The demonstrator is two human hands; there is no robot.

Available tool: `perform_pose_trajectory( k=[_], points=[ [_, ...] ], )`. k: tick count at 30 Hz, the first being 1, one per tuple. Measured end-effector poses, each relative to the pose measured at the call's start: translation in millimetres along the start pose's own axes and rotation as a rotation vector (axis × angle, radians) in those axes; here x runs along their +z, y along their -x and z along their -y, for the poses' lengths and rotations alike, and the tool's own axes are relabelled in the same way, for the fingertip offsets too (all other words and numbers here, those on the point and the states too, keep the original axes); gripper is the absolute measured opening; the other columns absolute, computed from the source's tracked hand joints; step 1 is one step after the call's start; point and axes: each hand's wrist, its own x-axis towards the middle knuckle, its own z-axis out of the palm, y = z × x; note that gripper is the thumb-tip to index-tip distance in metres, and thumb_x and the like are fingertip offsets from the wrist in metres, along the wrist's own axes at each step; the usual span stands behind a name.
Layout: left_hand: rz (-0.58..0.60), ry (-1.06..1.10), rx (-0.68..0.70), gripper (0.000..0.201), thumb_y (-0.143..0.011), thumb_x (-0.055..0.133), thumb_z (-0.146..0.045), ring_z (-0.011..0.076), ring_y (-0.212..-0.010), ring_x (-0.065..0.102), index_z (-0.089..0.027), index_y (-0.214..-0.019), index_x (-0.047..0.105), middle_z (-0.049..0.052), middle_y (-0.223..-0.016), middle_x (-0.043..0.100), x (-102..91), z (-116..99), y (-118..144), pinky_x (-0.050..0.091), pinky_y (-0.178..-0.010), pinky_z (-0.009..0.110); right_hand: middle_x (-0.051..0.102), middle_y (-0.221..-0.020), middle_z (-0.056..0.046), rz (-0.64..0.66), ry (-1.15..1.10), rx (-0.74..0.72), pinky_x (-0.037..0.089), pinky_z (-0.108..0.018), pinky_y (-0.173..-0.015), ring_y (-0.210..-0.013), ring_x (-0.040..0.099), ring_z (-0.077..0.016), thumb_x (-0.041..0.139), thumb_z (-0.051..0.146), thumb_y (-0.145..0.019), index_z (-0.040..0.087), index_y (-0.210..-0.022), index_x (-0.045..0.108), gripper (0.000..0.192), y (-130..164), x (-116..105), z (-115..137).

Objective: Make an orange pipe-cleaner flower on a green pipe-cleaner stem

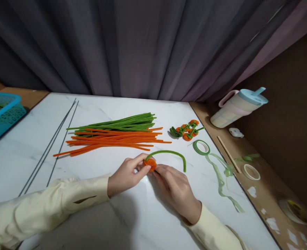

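Between the thumb and fingers of my left hand (130, 173) is a small round orange ball (150, 164) of coiled pipe cleaner. A green pipe cleaner (169, 151) rises from the ball and arcs over to the right, its free end bending down. My right hand (175, 189) is closed against the ball's right side, pinching a short dark green bit that looks like the same pipe cleaner; its fingertips are partly hidden. Beyond my hands lie a bundle of orange pipe cleaners (111, 139) and a bundle of green pipe cleaners (122, 122).
Several finished orange balls with green tops (187, 133) sit at the back right. Green floral tape (201, 147) trails a loose strip nearby. A tumbler (234, 107), a wooden stick (229, 154) and a tape roll (250, 172) stand rightward; thin rods (51, 140) and a blue basket (6, 113) are left.
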Motion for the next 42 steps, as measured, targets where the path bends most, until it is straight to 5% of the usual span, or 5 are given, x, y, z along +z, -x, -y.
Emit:
perform_pose_trajectory(
  k=[6,12,25,31,42],
  points=[
    [-0.174,-0.550,0.920,0.018,-0.085,0.046,-0.012,0.0193,-0.087,0.067,-0.013,-0.102,0.046,0.015,-0.093,0.070,-10.9,7,-1,0.054,-0.069,0.027,0.066,-0.099,-0.011,-0.128,0.047,-0.047,0.052,-0.031,-0.068,-0.086,0.064,-0.0197,0.051,0.004,-0.084,0.015,-0.126,0.045,0.043,-1,-2,-1],
    [-0.288,-0.802,1.203,0.015,-0.085,0.043,-0.009,0.0141,-0.079,0.065,-0.018,-0.078,0.052,0.004,-0.086,0.073,-22.4,-4,-8,0.050,-0.062,0.026,0.067,-0.096,-0.012,-0.127,0.121,-0.072,0.048,-0.033,-0.066,-0.080,0.062,-0.0194,0.051,0.002,-0.085,0.013,-0.125,0.045,0.042,-2,-10,3],
    [-0.385,-0.678,1.086,0.012,-0.083,0.052,-0.013,0.0162,-0.076,0.058,-0.025,-0.079,0.054,0.001,-0.078,0.069,-23.8,23,5,0.041,-0.075,0.033,0.067,-0.088,-0.010,-0.128,0.105,-0.095,0.047,-0.035,-0.066,-0.080,0.061,-0.0204,0.048,0.001,-0.085,0.013,-0.128,0.044,0.045,3,-14,2],
    [-0.231,-0.616,0.732,0.015,-0.084,0.058,-0.034,0.0164,-0.069,0.055,-0.024,-0.072,0.058,0.002,-0.073,0.067,-25.4,39,10,0.041,-0.073,0.034,0.067,-0.094,-0.012,-0.127,0.114,-0.126,0.046,-0.035,-0.067,-0.080,0.060,-0.0203,0.049,-0.001,-0.084,0.013,-0.132,0.040,0.051,5,-12,-1],
    [-0.121,-0.664,0.741,0.026,-0.078,0.059,-0.015,0.0161,-0.075,0.058,-0.032,-0.097,0.063,0.000,-0.080,0.067,-24.8,28,1,0.040,-0.075,0.032,0.067,-0.087,-0.011,-0.175,0.137,-0.131,0.043,-0.035,-0.062,-0.072,0.061,-0.0193,0.049,-0.004,-0.080,0.012,-0.129,0.043,0.051,6,-15,2]
  ],
)
